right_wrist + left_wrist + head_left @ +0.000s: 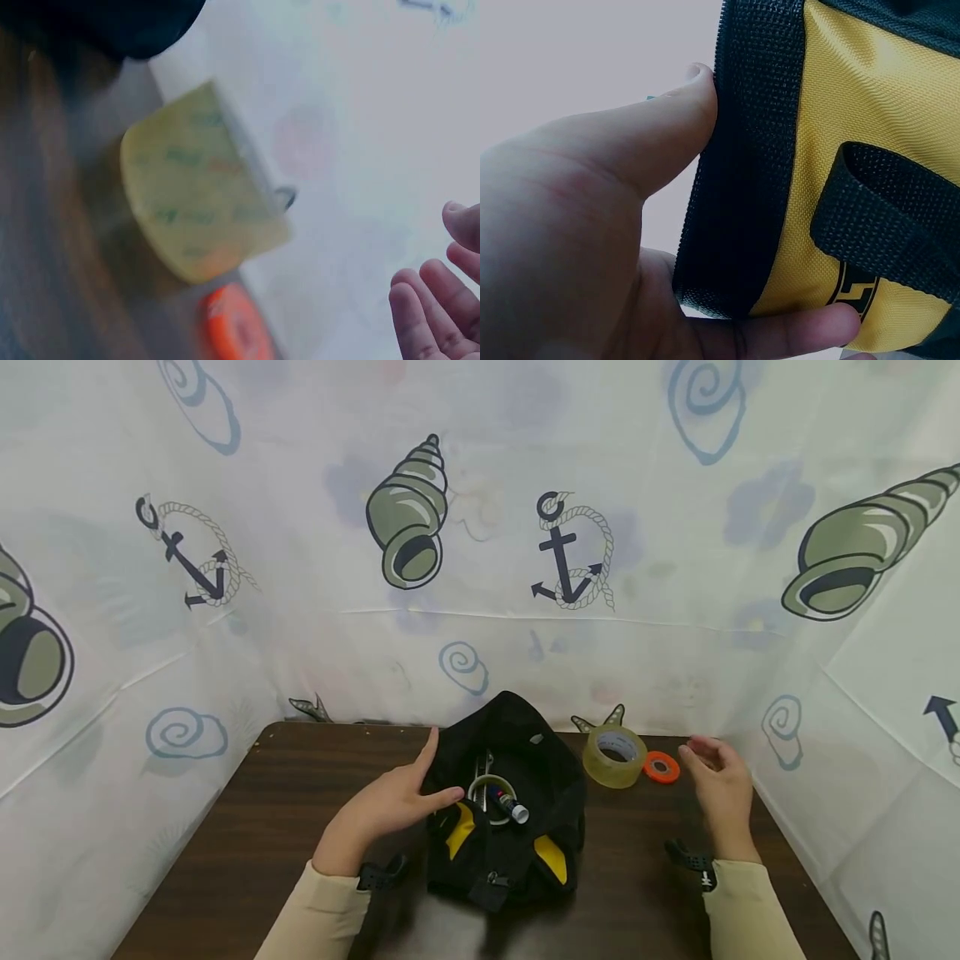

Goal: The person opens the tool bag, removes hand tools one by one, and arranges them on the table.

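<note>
A black-and-yellow zippered tool bag (pixel 517 877) stands open on the table, its yellow side and black webbing strap close up in the left wrist view. My left hand (pixel 393 797) holds the bag's left side, thumb at the zipped rim and fingers along the outside. Inside the bag lie a pale ring (pixel 477 785), a small dark tube with a white end (pixel 517 813) and something metallic. My right hand (pixel 722 785) is raised just right of a flat orange ring (pixel 662 767), fingers loosely bent and holding nothing. Left of that ring sits a clear yellowish packing tape roll (pixel 611 777).
The dark wooden table (pixel 300 827) meets a white printed cloth (pixel 487 568) at its back and both sides. The tape roll stands close to the bag's right side, near the table's back edge.
</note>
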### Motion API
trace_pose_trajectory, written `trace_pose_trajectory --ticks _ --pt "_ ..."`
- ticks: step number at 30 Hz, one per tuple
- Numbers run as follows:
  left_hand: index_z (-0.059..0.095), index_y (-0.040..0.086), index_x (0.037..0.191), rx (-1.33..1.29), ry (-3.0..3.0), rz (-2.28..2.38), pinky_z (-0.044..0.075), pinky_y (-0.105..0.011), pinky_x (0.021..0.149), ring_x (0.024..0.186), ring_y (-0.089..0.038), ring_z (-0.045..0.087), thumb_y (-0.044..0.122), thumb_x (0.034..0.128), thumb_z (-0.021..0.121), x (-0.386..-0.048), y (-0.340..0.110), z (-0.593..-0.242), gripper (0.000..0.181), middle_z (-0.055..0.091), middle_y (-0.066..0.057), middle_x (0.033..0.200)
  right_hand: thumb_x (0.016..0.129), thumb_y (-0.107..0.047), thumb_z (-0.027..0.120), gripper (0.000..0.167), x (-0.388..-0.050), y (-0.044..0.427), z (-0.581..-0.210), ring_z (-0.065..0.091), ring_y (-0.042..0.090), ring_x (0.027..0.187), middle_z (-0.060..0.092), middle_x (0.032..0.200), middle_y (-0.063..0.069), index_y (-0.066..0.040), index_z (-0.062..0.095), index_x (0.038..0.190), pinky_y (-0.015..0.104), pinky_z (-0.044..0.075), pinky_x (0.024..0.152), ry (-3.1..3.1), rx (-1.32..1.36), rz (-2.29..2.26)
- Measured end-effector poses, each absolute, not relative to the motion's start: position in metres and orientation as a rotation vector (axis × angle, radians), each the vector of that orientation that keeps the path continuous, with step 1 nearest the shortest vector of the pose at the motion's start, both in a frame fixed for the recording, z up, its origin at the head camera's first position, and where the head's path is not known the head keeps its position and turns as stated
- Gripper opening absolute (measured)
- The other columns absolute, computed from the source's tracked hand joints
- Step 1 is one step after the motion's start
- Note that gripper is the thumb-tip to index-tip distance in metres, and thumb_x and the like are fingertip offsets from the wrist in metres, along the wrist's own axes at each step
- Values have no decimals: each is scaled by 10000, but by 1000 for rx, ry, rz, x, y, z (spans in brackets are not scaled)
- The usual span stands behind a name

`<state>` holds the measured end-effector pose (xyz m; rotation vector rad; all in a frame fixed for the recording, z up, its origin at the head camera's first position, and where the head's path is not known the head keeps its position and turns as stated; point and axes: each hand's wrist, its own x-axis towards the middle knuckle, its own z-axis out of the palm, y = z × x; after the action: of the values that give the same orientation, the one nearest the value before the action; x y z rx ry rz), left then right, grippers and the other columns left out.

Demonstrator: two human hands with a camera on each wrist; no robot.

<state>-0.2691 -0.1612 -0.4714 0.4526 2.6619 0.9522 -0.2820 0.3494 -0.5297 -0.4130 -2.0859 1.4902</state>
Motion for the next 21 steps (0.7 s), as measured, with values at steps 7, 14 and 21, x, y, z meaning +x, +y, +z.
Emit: trace_pose_trajectory --ticks 7,14,21 --pt "-152 421 1721 465 2670 946 483 -637 1183 1471 -376 594 790 984 602 -270 -161 -474 1117 516 -175 1664 969 -187 861 407 -270 332 -497 705 -43 981 765 1138 -94 -69 753 1344 65 542 801 -2029 -272 1466" --pt "-158 427 1718 475 2678 938 489 -638 1176 1467 -377 598 794 984 597 -271 -161 -475 1115 519 -178 1661 961 -86 850 361 -255 310 -470 737 22 1034 773 1146 -61 -51 760 1309 91 572 878 -1977 -65 1496" --pt "-150 413 1725 478 2671 946 480 -642 1185 1482 -385 581 786 985 605 -271 -161 -474 1121 497 -180 1677 972 -59 829 356 -238 289 -452 746 48 1060 755 1169 -62 -96 752 1317 111 582 908 -2032 71 1483"
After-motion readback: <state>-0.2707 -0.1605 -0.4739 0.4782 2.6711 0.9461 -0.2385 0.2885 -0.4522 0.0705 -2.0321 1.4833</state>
